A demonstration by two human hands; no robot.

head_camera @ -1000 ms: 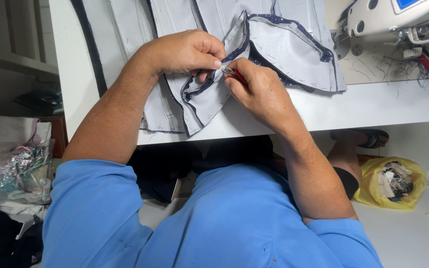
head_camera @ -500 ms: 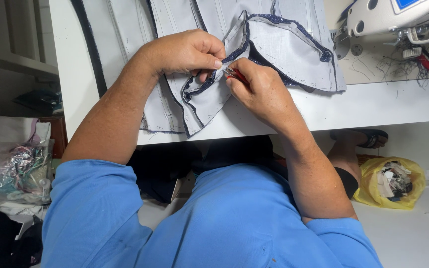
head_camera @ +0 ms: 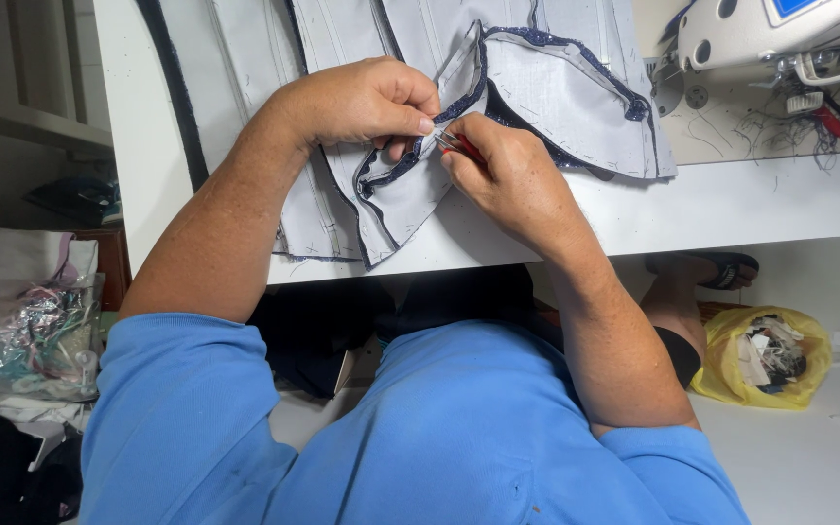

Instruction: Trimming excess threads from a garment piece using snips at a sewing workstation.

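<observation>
From the head camera, a pale grey fabric piece (head_camera: 410, 190) with a dark blue stitched edge lies on the white table (head_camera: 731, 209), near its front edge. The left hand (head_camera: 362, 102) pinches a fold of that fabric between thumb and fingertips. Just right of it and touching the same fold, the right hand (head_camera: 512, 175) is closed around small red-handled snips (head_camera: 454, 146). A white sewing machine (head_camera: 780, 34) stands at the table's far right corner. Below the table's right end, a yellow bag (head_camera: 765, 355) of scraps sits on the floor.
</observation>
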